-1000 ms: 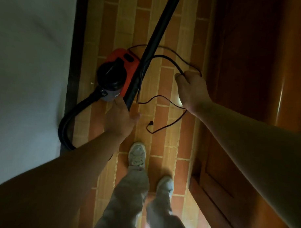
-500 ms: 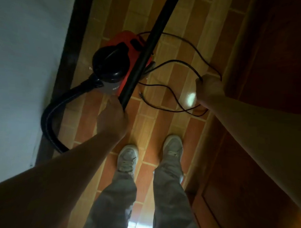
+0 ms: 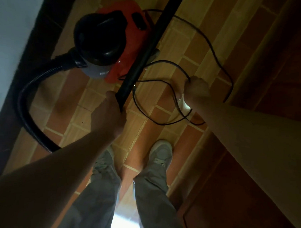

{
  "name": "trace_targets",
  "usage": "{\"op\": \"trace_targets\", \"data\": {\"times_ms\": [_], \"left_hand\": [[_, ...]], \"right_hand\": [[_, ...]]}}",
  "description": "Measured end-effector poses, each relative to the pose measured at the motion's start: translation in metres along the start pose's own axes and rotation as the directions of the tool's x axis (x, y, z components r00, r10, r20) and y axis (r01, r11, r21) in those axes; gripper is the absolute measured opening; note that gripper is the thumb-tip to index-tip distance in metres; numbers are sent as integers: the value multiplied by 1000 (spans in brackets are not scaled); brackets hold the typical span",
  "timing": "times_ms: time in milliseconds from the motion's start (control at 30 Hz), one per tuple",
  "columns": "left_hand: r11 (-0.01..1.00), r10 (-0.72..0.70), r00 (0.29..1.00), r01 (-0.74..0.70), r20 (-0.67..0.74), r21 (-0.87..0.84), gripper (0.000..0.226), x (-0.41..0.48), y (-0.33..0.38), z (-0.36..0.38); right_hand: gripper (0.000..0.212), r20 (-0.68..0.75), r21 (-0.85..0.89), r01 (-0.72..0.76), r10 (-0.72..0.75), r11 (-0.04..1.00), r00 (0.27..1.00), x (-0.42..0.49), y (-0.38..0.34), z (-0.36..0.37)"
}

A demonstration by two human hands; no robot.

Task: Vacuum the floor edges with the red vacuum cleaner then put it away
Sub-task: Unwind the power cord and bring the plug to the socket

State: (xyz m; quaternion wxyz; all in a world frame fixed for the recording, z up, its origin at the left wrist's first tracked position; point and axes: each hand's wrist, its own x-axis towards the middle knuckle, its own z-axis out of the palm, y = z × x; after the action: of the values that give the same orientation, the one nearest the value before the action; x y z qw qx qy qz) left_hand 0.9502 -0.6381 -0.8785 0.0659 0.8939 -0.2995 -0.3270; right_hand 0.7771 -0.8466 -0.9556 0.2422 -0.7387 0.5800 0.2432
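The red vacuum cleaner [image 3: 130,45] with its black top sits on the tiled floor ahead of my feet. A ribbed black hose [image 3: 27,99] curves from its front along the left wall. The long black wand [image 3: 148,45] runs up out of the top of the view, and my left hand [image 3: 108,117] grips its lower end. To the right, my right hand [image 3: 196,90] holds gathered loops of the thin black power cord [image 3: 215,46], which trails over the floor.
A pale wall with a dark skirting board [image 3: 29,55] borders the floor on the left. A brown wooden door or cabinet front [image 3: 276,58] runs along the right. My two grey shoes [image 3: 160,153] stand on the tiles just below the cord loops.
The view has closed in on the vacuum cleaner. My feet have stepped forward side by side, and my right hand has drawn in with more cord looped beneath it. My left hand keeps its grip on the wand.
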Motion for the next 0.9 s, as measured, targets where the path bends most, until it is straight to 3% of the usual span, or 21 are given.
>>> {"op": "trace_targets", "data": {"times_ms": [67,133,233,300,400,500,900], "left_hand": [[1000,3,1000,-3,-1,-4,30,6,-2,7],[1000,10,1000,-10,-4,-28,30,13,-6,17],[998,37,999,-37,-12,-42,23,21,-15,32],[997,46,999,-46,-9,-68,24,26,-19,41],[994,67,998,-66,2,-92,29,34,-28,50],[991,69,998,-68,7,-113,23,44,-38,56],[997,77,997,-77,10,-29,18,58,-59,53]], "right_hand": [[49,-38,-5,-41,41,999,998,2,-6,11],[76,-68,7,-87,88,996,994,-5,-12,18],[90,-157,-110,7,-25,994,987,-35,-26,41],[84,-167,-199,166,-201,966,965,-53,-40,69],[49,-97,-256,332,-366,908,925,-64,-69,114],[38,-36,-212,360,-375,909,926,-59,-103,146],[53,24,-1,338,-338,941,941,-32,-157,204]]}}
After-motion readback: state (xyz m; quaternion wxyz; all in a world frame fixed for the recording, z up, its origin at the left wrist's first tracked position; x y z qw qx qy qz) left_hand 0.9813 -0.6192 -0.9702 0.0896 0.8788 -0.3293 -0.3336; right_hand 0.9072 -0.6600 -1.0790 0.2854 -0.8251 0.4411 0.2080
